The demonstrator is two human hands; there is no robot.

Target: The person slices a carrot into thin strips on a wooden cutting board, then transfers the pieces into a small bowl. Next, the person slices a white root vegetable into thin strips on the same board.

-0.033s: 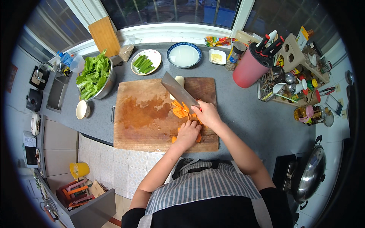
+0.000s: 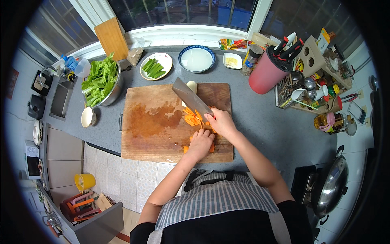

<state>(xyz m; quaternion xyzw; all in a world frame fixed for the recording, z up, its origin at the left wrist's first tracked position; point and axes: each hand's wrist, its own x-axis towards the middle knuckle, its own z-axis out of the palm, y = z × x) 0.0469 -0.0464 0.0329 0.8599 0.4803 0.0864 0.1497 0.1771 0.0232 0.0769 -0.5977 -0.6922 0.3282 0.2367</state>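
My right hand [image 2: 221, 123] is closed round the handle of a cleaver [image 2: 190, 96], whose broad blade points up and to the left over the wooden cutting board [image 2: 142, 142]. Just below it, my left hand [image 2: 201, 143] has its fingers bent down on carrot; how much lies under the palm is hidden. Orange carrot strips [image 2: 191, 120] lie in a loose pile beside the blade. Chunks of carrot [image 2: 186, 149] show at the wrist side of my left hand. A pale, peeled vegetable piece [image 2: 192, 86] rests behind the blade, partly covered by it.
Behind the board stand a plate of cut green vegetable [image 2: 167, 61], a blue-rimmed bowl [image 2: 213, 57] and a small square dish [image 2: 226, 59]. Leafy greens [image 2: 99, 79] fill a metal bowl at left, near a small cup [image 2: 88, 117]. A red knife block [image 2: 266, 73] stands at right.
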